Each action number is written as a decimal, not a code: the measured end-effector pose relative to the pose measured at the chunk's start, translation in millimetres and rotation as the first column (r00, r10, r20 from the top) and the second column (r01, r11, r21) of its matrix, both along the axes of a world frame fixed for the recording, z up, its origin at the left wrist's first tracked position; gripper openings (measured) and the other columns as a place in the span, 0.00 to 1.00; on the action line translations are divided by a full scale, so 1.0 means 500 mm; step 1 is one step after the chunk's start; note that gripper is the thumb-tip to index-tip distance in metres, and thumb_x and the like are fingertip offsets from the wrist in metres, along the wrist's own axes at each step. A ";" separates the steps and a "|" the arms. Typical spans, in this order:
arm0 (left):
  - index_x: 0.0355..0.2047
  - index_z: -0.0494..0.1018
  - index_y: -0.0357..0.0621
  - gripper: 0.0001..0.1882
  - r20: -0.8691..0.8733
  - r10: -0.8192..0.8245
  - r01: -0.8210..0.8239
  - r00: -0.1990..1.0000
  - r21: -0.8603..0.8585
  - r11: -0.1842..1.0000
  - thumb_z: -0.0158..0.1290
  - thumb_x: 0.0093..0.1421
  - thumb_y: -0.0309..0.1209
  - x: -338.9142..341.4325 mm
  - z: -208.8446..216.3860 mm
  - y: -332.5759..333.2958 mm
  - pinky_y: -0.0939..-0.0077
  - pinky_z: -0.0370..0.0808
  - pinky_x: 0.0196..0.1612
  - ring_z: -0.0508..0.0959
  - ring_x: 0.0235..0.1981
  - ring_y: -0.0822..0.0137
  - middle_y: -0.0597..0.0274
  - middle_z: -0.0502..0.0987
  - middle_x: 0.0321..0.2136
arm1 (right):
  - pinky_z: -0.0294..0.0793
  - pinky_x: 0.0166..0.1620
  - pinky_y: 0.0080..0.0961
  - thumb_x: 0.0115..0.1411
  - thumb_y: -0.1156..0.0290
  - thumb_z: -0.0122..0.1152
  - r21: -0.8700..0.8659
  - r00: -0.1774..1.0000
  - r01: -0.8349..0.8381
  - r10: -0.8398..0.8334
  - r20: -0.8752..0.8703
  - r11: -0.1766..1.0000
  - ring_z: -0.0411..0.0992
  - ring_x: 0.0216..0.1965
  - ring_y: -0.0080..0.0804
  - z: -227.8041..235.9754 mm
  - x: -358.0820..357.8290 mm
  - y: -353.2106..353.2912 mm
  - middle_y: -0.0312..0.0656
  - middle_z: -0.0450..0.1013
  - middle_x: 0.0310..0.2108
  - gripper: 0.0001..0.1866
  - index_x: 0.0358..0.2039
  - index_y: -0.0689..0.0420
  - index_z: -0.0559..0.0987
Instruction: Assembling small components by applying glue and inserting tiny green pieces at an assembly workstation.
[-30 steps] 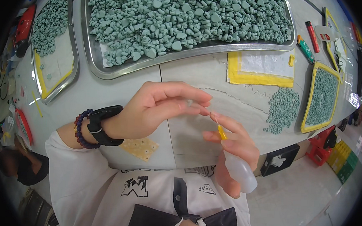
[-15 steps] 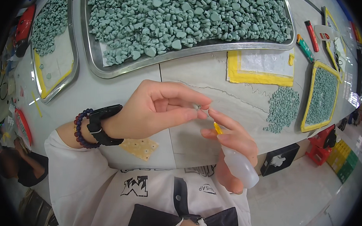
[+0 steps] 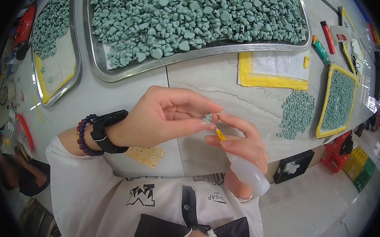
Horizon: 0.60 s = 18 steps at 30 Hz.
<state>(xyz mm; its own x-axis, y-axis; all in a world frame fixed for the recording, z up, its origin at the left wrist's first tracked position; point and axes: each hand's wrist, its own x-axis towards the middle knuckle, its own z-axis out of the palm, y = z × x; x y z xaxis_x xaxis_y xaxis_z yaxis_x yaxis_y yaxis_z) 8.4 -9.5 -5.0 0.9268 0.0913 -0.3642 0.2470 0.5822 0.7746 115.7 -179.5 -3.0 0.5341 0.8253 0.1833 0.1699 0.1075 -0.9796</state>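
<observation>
Between the thumb and forefinger of my left hand (image 3: 160, 117) is a small grey-green piece (image 3: 207, 117), too small to make out fully. My right hand (image 3: 248, 145) is wrapped round a white squeeze bottle (image 3: 250, 177) that has a yellow nozzle (image 3: 220, 134). The thin tip of that nozzle points up at the piece, just below it; whether they touch I cannot tell. My right forefinger reaches across to the piece. Beyond both hands stands a large metal tray (image 3: 167, 65) heaped with grey-green pieces (image 3: 195, 24).
On the right lie a pile of smaller green pieces (image 3: 297, 113), a yellow-edged tray (image 3: 319, 133) of them and a yellow-edged sheet (image 3: 272, 82). A second metal tray (image 3: 77, 69) is at left. Patterned yellow cloth (image 3: 147, 155) lies near me. Another person (image 3: 28, 170) sits far left.
My right hand has shifted slightly left and up, bringing the bottle's nozzle tip under the piece. More of the piece now shows between my left fingers.
</observation>
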 end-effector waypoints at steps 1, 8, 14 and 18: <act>0.46 0.69 0.30 0.16 -0.005 -0.003 0.003 1.000 -0.002 1.000 0.48 0.56 0.15 0.000 -0.001 0.001 0.75 0.73 0.49 0.75 0.46 0.66 0.52 0.74 0.43 | 0.72 0.44 0.41 0.54 0.33 0.41 0.000 1.000 0.000 0.000 0.000 1.000 0.72 0.42 0.58 -0.001 0.000 0.000 0.49 0.77 0.27 0.40 0.36 0.65 0.74; 0.46 0.70 0.33 0.15 -0.004 -0.006 0.006 1.000 -0.005 1.000 0.51 0.56 0.18 -0.003 -0.004 0.001 0.79 0.73 0.48 0.75 0.45 0.70 0.56 0.75 0.42 | 0.72 0.45 0.40 0.56 0.37 0.44 -0.011 1.000 -0.015 0.015 -0.011 1.000 0.72 0.42 0.56 -0.004 0.001 -0.004 0.48 0.77 0.29 0.36 0.37 0.64 0.74; 0.46 0.69 0.30 0.16 -0.029 -0.018 0.017 0.999 -0.005 1.000 0.49 0.56 0.15 -0.001 0.001 0.002 0.77 0.73 0.48 0.75 0.45 0.68 0.51 0.75 0.42 | 0.72 0.44 0.39 0.57 0.38 0.45 0.033 0.996 -0.046 0.043 0.079 0.998 0.71 0.42 0.55 -0.013 0.009 -0.003 0.48 0.77 0.29 0.36 0.37 0.65 0.74; 0.46 0.68 0.29 0.16 -0.045 -0.028 0.028 0.999 0.001 1.000 0.48 0.55 0.13 0.000 0.005 0.004 0.75 0.73 0.48 0.75 0.45 0.67 0.49 0.75 0.42 | 0.72 0.44 0.39 0.57 0.38 0.45 0.012 0.998 -0.031 0.030 0.060 0.999 0.71 0.42 0.55 -0.009 0.005 -0.003 0.48 0.77 0.29 0.35 0.36 0.65 0.74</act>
